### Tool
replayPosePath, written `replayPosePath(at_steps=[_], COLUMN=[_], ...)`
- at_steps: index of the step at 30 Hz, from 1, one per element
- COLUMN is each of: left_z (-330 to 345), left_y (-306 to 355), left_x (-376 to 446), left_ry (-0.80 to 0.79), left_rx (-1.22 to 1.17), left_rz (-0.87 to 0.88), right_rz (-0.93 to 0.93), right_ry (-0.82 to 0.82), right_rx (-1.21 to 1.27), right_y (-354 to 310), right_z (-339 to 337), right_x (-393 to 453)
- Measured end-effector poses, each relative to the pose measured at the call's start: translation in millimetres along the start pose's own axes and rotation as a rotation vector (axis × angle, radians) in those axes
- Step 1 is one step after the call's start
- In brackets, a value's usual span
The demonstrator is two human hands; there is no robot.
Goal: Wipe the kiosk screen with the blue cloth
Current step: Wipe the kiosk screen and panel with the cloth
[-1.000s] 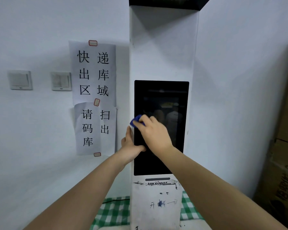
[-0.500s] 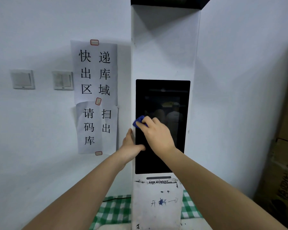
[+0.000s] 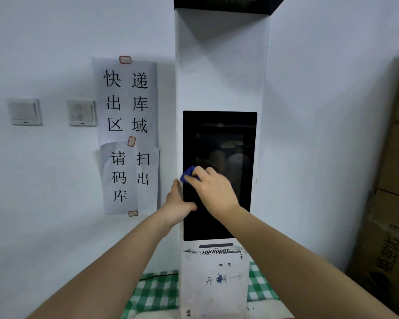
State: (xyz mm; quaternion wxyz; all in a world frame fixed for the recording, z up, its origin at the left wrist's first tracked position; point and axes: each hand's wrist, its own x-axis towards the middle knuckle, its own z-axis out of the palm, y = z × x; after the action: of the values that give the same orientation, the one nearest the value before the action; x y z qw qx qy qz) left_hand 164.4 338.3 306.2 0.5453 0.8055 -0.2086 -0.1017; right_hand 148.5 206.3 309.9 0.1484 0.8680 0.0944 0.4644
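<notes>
A right hand (image 3: 213,192) presses a bunched blue cloth (image 3: 189,173) against the left edge of a tall kiosk's dark screen (image 3: 226,143). The left hand (image 3: 177,203) grips the kiosk's side, steadying it. Pushing too hard could probably rock the narrow kiosk.

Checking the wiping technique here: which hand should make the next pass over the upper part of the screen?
The right hand: it already presses the blue cloth on the screen. The left hand grips the kiosk's left edge.
</notes>
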Motion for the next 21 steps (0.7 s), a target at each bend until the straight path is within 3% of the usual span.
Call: replayPosePath(at_steps=[3, 5, 9, 11, 18, 21], left_z=[0, 1, 2, 3, 3, 3], left_y=[-2, -3, 0, 0, -4, -6], left_x=[1, 1, 0, 1, 2, 2], left_ry=[0.003, 0.004, -0.004, 0.003, 0.016, 0.006], left_rx=[0.013, 0.009, -0.011, -0.012, 0.006, -0.007], left_rz=[-0.010, -0.012, -0.008, -0.006, 0.010, -0.007], right_rz=[-0.091, -0.096, 0.135, 0.164, -0.077, 0.000], right_ry=[-0.080, -0.050, 0.091, 0.097, -0.056, 0.000], right_rx=[-0.016, -0.033, -0.001, -0.006, -0.046, -0.002], right_y=[1, 1, 1, -4, -5, 0], right_z=[0, -4, -11, -9, 6, 0], right_x=[-6, -3, 12, 12, -14, -12])
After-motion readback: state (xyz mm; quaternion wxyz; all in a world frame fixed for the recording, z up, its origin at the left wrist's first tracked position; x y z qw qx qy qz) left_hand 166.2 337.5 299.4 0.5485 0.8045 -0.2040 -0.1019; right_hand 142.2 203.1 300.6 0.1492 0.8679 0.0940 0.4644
